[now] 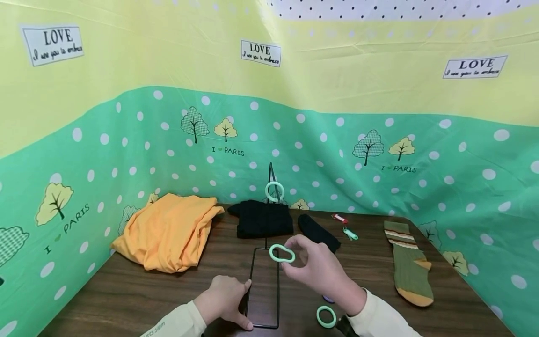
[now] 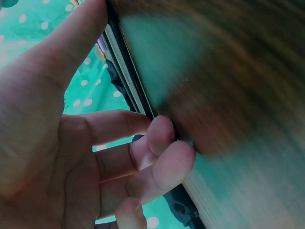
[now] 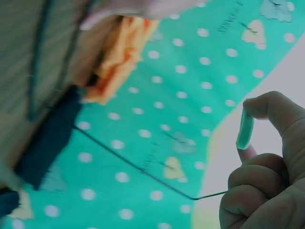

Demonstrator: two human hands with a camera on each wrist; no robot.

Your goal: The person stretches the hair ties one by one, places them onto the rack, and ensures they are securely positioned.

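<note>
A pale green ring [image 1: 271,252] is pinched between the thumb and forefinger of my right hand [image 1: 317,264], over the base of a black wire stand [image 1: 278,299]. The ring looks bent out of round in the head view; the right wrist view shows it edge-on. My left hand [image 1: 225,302] presses the near left side of the stand's rectangular base, thumb at the front corner, fingertips [image 2: 174,164] along the wire. From the stand's upper end hangs another pale green ring [image 1: 267,191]. A third green ring [image 1: 318,316] lies on the table below my right wrist.
An orange cloth [image 1: 168,234] lies bunched at left. Behind the base sit a folded black cloth [image 1: 252,220] and a black sock [image 1: 316,230]. Farther right are a red tag [image 1: 339,218], a green tag [image 1: 350,233] and an olive striped sock [image 1: 410,267]. Printed fabric walls [image 1: 320,154] surround the table.
</note>
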